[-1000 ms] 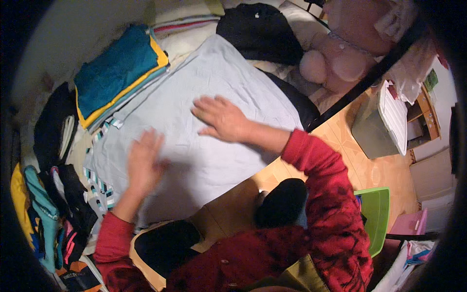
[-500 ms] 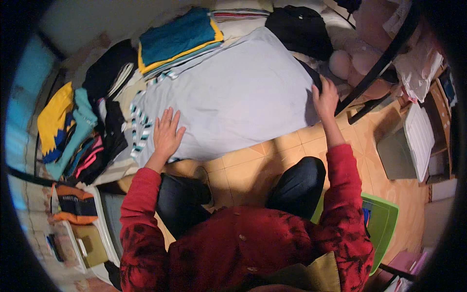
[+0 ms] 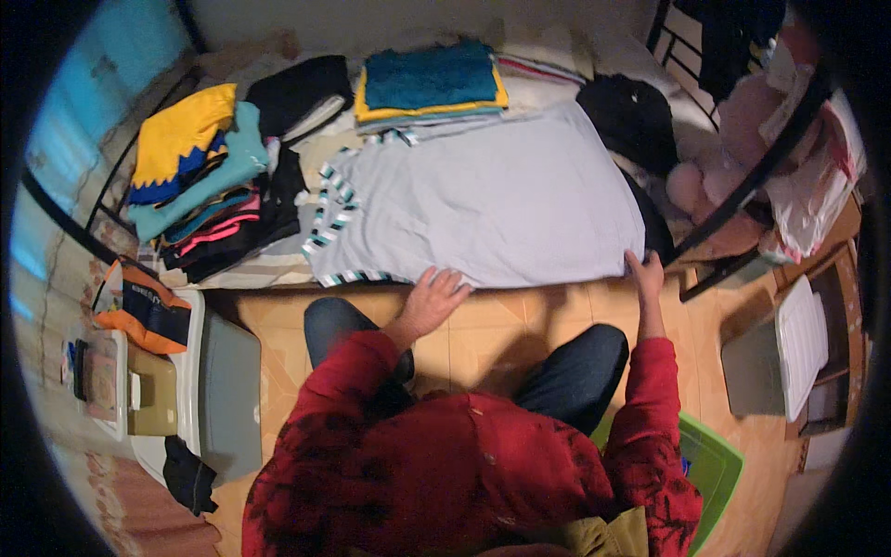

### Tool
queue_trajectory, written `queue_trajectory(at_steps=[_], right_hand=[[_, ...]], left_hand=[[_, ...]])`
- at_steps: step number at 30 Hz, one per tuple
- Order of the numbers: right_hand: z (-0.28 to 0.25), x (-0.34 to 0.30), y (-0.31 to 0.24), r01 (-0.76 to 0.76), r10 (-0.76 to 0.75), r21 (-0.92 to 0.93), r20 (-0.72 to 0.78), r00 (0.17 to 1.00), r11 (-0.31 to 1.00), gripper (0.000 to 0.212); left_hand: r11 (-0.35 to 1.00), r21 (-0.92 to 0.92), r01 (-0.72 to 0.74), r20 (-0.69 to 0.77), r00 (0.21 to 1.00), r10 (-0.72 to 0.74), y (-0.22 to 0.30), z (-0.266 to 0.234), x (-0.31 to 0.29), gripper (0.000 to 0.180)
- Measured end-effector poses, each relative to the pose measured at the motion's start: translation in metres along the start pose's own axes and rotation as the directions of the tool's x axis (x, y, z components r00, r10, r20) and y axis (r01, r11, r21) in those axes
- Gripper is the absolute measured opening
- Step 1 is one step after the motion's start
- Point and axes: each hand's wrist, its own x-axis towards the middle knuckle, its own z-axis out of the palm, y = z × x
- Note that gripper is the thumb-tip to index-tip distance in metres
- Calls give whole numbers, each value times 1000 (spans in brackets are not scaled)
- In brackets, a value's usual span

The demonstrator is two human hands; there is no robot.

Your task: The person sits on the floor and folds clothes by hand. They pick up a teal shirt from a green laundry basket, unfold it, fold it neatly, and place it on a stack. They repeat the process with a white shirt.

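A light grey shirt (image 3: 501,200) lies spread on the bed, its left end trimmed with black, white and teal stripes. My left hand (image 3: 430,304) rests at the shirt's near edge, just right of the striped trim, fingers laid over the cloth. At the near right corner, my right hand (image 3: 648,281) pinches the hem between thumb and fingers. Dark cloth (image 3: 642,209) shows along the shirt's right end. Behind the shirt sits a folded stack with a teal and yellow garment (image 3: 432,79) on top.
Piled folded clothes (image 3: 200,172) stand at the left, beside black garments (image 3: 302,93). A black heap (image 3: 631,121) and pink plush toys (image 3: 719,190) lie right, near the black bed rail (image 3: 756,172). Below are a green bin (image 3: 715,473), a grey box (image 3: 756,362) and storage boxes (image 3: 227,390).
The view has shifted. My left hand has moved right, from beside the striped trim to the near edge. My right hand has come down the shirt's right end to its near corner.
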Motion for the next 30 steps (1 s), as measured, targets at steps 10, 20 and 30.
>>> queue_trajectory(at_steps=[10, 20, 30], right_hand=[[5, 12, 25, -43, 36, 132, 61, 997, 990, 56], [-21, -2, 3, -502, 295, 417, 467, 834, 758, 32], [-73, 3, -44, -319, 167, 561, 305, 938, 764, 33]], left_hand=[[999, 35, -34, -36, 999, 36, 2, 28, 13, 35], [978, -182, -102, -64, 994, 92, -5, -3, 20, 19], [725, -654, 215, 86, 974, -212, -16, -48, 24, 21]])
